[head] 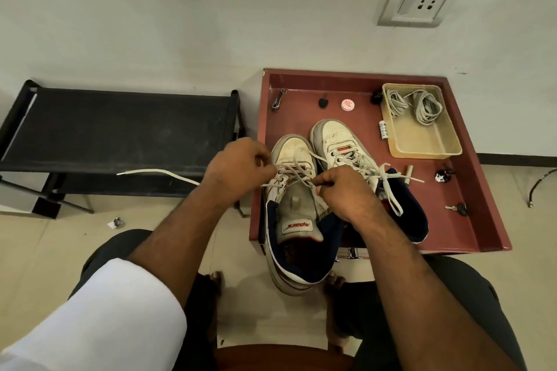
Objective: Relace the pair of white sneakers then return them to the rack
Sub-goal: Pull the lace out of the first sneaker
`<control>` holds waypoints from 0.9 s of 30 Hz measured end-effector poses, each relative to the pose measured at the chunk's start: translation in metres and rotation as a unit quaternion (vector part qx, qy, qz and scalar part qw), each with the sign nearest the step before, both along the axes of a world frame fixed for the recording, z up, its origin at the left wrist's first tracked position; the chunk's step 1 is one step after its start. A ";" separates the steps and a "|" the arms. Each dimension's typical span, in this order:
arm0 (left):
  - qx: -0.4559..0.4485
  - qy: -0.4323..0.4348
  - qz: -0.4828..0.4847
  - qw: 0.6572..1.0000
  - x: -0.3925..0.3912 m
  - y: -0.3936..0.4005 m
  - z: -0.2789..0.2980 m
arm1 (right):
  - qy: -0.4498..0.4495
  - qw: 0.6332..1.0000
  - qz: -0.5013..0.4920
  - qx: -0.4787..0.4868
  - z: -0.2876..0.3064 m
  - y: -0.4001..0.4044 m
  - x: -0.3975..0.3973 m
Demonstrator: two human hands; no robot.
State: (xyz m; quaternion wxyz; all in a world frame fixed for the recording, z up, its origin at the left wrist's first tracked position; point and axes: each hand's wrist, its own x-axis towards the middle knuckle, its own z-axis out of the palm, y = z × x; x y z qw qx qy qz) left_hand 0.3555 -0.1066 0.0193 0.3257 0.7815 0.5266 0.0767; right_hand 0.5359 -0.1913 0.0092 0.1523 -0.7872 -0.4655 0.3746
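Two white sneakers with dark blue lining stand side by side on a red-brown tray table (470,190), toes toward the wall. The left sneaker (291,220) is partly laced and its heel overhangs the table's front edge. My left hand (238,170) pinches its white lace (156,173), whose free end trails left over the rack. My right hand (343,190) pinches the other part of the lace at the eyelets. The right sneaker (340,141) is laced and tied in a bow.
A black shoe rack (120,126) stands low against the wall on the left. A beige plastic tray (422,141) holding spare laces sits at the table's back right. Keys, a small round tin and other small items lie on the table. My knees frame the bottom.
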 end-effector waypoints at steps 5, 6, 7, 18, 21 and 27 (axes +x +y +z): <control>-0.108 0.000 0.029 0.994 0.034 -0.014 -0.022 | -0.009 1.000 0.000 0.004 0.003 -0.001 -0.002; -0.096 -0.003 0.053 0.994 0.039 -0.015 -0.026 | -0.012 1.000 0.003 0.002 0.003 -0.001 -0.002; -0.073 0.005 0.066 0.995 0.043 -0.016 -0.028 | -0.014 1.000 0.008 0.000 0.003 0.000 -0.002; -0.152 -0.346 0.420 0.825 0.024 -0.012 -0.020 | -0.005 1.000 -0.002 0.004 0.005 -0.003 -0.002; -0.171 -0.312 0.459 0.814 0.009 -0.007 -0.034 | -0.009 1.000 0.002 0.000 0.004 -0.001 -0.002; -0.021 0.043 -0.030 0.998 0.034 -0.014 -0.021 | -0.011 1.000 0.006 0.002 0.007 -0.001 -0.002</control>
